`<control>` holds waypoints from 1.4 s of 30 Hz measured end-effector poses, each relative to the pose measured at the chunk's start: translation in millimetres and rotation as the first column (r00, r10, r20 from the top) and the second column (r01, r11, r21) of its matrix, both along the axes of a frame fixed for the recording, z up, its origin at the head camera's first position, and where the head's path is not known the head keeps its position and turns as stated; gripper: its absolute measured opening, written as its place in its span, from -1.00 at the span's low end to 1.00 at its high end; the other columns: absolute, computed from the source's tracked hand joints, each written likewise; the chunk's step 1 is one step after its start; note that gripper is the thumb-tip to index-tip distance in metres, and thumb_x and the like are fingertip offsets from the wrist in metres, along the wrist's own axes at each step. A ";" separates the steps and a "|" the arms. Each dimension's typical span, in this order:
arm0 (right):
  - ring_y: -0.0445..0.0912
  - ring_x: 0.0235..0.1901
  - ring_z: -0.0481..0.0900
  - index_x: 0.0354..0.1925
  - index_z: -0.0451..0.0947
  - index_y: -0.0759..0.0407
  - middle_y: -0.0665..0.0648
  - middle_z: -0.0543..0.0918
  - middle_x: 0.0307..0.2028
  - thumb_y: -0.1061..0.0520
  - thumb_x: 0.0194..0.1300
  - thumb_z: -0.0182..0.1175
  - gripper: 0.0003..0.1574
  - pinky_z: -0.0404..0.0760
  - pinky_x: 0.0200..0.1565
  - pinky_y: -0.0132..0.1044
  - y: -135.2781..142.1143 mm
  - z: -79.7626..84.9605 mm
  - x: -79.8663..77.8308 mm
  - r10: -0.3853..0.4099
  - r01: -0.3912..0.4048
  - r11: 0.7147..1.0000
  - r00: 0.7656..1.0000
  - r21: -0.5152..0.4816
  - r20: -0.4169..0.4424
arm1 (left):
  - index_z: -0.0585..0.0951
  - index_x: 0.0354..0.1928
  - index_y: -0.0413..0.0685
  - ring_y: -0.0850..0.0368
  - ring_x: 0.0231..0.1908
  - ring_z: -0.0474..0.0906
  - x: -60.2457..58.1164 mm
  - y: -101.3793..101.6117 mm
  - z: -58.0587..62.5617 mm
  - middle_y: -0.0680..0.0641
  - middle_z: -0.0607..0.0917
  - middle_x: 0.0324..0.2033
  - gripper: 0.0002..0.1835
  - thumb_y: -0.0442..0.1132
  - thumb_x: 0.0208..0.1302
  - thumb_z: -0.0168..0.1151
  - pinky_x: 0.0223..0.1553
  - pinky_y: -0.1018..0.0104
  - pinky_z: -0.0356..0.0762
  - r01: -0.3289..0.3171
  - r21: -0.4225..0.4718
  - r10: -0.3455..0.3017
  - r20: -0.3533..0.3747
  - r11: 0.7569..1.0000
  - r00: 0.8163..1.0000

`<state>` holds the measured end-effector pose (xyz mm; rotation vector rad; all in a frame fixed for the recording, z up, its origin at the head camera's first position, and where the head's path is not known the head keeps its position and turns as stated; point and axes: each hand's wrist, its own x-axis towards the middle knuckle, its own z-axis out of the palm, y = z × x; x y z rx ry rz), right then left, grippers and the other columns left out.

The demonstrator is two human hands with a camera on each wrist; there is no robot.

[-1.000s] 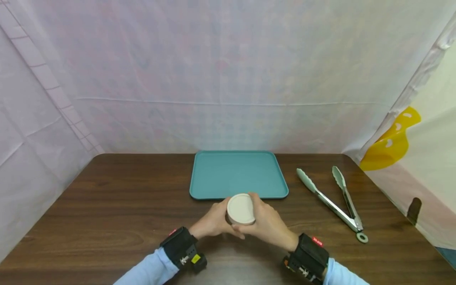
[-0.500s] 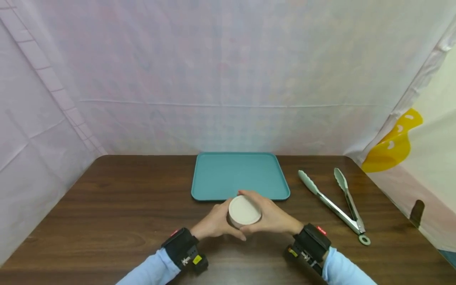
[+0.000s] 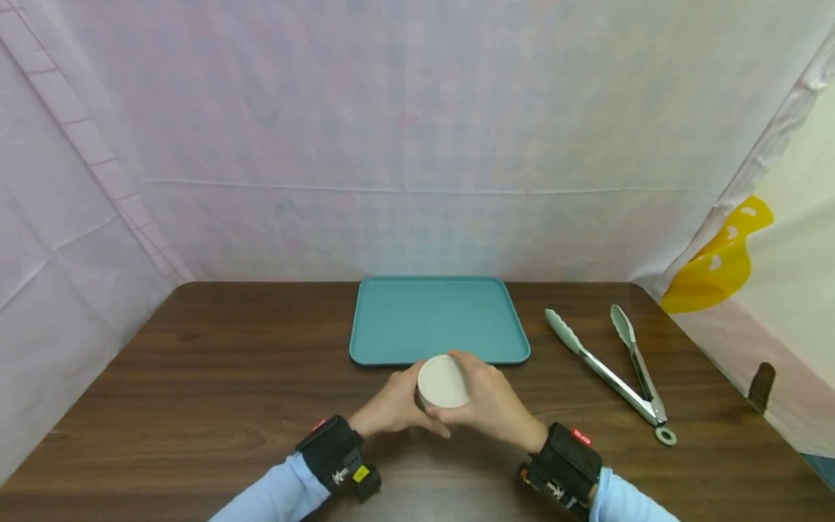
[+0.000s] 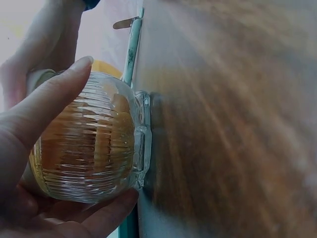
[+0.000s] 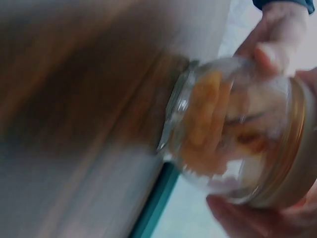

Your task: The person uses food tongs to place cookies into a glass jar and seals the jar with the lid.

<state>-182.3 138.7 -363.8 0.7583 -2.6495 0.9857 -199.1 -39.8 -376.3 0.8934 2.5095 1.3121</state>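
Observation:
A clear ribbed glass jar [image 4: 94,144] with orange-brown pieces inside stands upright, its base at the tabletop. A white lid [image 3: 442,382] covers its top. My left hand [image 3: 391,407] holds the glass body from the left, the thumb on the near side in the left wrist view. My right hand [image 3: 493,406] grips the lid from the right, thumb in front and fingers behind. Through the glass of the jar [image 5: 213,134] in the right wrist view, tan chunks show. Some fingertips are hidden behind the jar.
Just behind the jar lies a teal tray [image 3: 440,319]. Metal tongs with pale green tips [image 3: 620,384] lie spread on the right of the brown wooden table [image 3: 196,391]. A yellow shape [image 3: 711,272] is beyond the right edge. Pale cloth [image 3: 404,145] hangs behind.
My right hand turned round the lid, its fingers reaching farther left half a second ago, and has since swung back. The left hand and the jar have stayed nearly in place.

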 end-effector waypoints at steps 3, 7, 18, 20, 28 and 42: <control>-0.02 -0.29 0.58 0.08 0.32 0.39 0.23 0.55 -0.14 -0.19 -0.15 0.36 -0.03 0.61 -0.45 -0.36 -5.1 -0.1 5.0 -0.078 0.080 0.996 0.996 0.031 -0.048 | 0.23 0.20 -0.18 -0.03 0.00 0.43 0.2 -0.2 0.3 -0.15 0.47 0.03 -0.02 -0.09 -0.34 0.53 -0.01 0.16 0.47 -0.005 -0.008 0.005 -0.005 1.000 1.000; 0.01 -0.29 0.58 0.08 0.30 0.42 0.27 0.54 -0.14 -0.21 -0.14 0.35 -0.01 0.62 -0.45 -0.34 -5.2 0.7 5.8 -0.077 0.081 0.995 0.995 0.060 -0.066 | 0.24 0.20 -0.18 -0.02 -0.01 0.43 0.3 -0.2 0.4 -0.14 0.48 0.02 -0.02 -0.08 -0.35 0.53 -0.01 0.17 0.47 -0.011 -0.014 0.011 -0.012 1.000 1.000; 0.13 0.05 0.39 0.36 -0.22 0.11 0.30 0.36 0.10 -0.07 -0.19 0.44 0.36 0.51 -0.05 -0.06 21.0 3.7 -7.7 0.212 -0.174 0.975 0.919 -0.141 0.332 | 0.22 0.23 -0.14 -0.03 0.03 0.40 -1.2 1.4 0.6 -0.12 0.45 0.05 0.01 -0.08 -0.34 0.54 0.05 0.06 0.40 -0.001 -0.012 0.001 0.015 1.000 1.000; 0.13 0.06 0.38 0.34 -0.17 0.13 0.29 0.35 0.10 -0.06 -0.20 0.44 0.33 0.49 -0.02 -0.04 23.0 2.3 -8.4 0.229 -0.188 0.971 0.911 -0.149 0.344 | 0.21 0.23 -0.13 -0.02 0.04 0.39 -1.2 1.0 0.7 -0.12 0.44 0.06 0.01 -0.09 -0.34 0.54 0.06 0.06 0.39 0.003 -0.001 -0.003 0.024 1.000 1.000; -0.04 0.04 0.42 0.18 0.14 0.08 0.09 0.43 0.06 -0.16 -0.28 0.45 0.10 0.47 0.04 -0.12 23.9 -1.0 -9.3 0.206 -0.178 0.977 0.931 -0.118 0.302 | 0.16 0.23 -0.18 -0.05 0.08 0.36 0.4 1.2 2.6 -0.16 0.41 0.08 0.02 -0.12 -0.32 0.53 0.07 0.05 0.38 -0.003 0.023 0.002 0.043 1.000 0.999; -0.01 0.05 0.41 0.19 0.13 0.10 0.12 0.42 0.07 -0.15 -0.24 0.44 0.08 0.47 0.04 -0.09 22.7 -2.1 -9.8 0.226 -0.193 0.972 0.926 -0.135 0.301 | 0.15 0.22 -0.16 -0.06 0.11 0.32 2.4 -0.5 3.2 -0.16 0.38 0.11 0.03 -0.17 -0.34 0.54 0.12 0.02 0.33 0.010 0.091 -0.006 -0.040 0.996 0.999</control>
